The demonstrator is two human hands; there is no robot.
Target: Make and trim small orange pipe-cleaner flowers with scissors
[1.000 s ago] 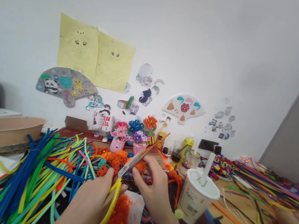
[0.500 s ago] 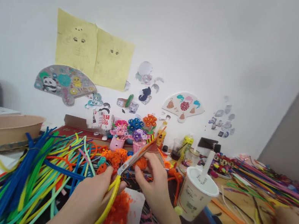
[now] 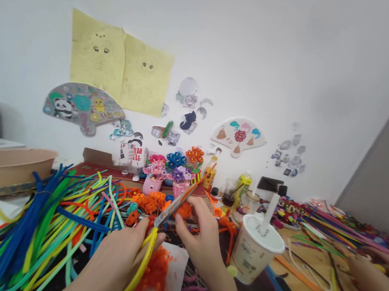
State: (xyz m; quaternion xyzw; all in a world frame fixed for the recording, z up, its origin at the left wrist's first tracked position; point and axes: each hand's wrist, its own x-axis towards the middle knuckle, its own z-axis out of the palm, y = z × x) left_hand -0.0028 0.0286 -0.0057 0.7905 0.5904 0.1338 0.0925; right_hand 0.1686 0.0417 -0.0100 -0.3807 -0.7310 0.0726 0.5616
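My left hand [image 3: 122, 253] is closed round the yellow-handled scissors [image 3: 145, 262], whose blades point up and to the right. Along the blades lies a thin orange strip [image 3: 208, 172]. My right hand [image 3: 200, 227] is closed at the fingertips on a fuzzy orange piece [image 3: 184, 210] beside the blades. Below both hands, orange fluff clippings [image 3: 157, 269] are heaped on a white sheet [image 3: 178, 268]. More orange fuzzy shapes [image 3: 152, 202] lie just behind the hands.
Coloured pipe cleaners [image 3: 40, 228] pile up at left beside a beige basin [image 3: 6, 163]. A white cup [image 3: 256, 252] with a straw stands right of my right hand. Potted craft flowers [image 3: 152, 184] stand behind. Another person's hands [image 3: 374, 277] work at far right.
The other person's hands at far right have shifted and show more clearly. My hands and the scissors keep nearly the same place, and the view has shifted slightly.
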